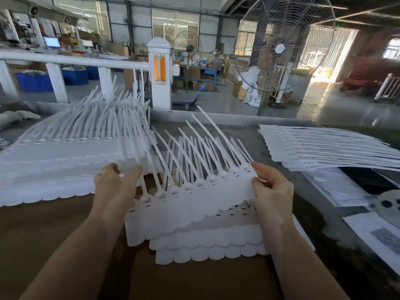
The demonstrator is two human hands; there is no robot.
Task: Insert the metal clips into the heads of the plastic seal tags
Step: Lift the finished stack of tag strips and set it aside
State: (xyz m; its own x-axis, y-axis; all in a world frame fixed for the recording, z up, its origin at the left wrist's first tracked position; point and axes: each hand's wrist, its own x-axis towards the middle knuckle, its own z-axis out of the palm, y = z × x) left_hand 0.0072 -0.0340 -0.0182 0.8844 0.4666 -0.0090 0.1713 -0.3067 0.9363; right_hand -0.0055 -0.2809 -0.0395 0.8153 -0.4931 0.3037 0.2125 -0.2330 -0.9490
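Note:
A white strip of joined plastic seal tags (pixel 194 204) is tilted up on its right side above a small stack of similar strips (pixel 207 245) in front of me. My right hand (pixel 272 191) pinches the strip's raised right end. My left hand (pixel 114 187) rests with its fingers against the right edge of a big pile of tag strips (pixel 71 161) on the left. The tags' thin tails fan away from me. Dark slots show in the tag heads. I cannot make out any metal clips.
A third pile of tag strips (pixel 324 148) lies at the back right. Printed sheets (pixel 376 232) and a round white disc with holes (pixel 387 202) lie at the right edge. Beyond the table stand a white post (pixel 161 74) and a large fan (pixel 281 48).

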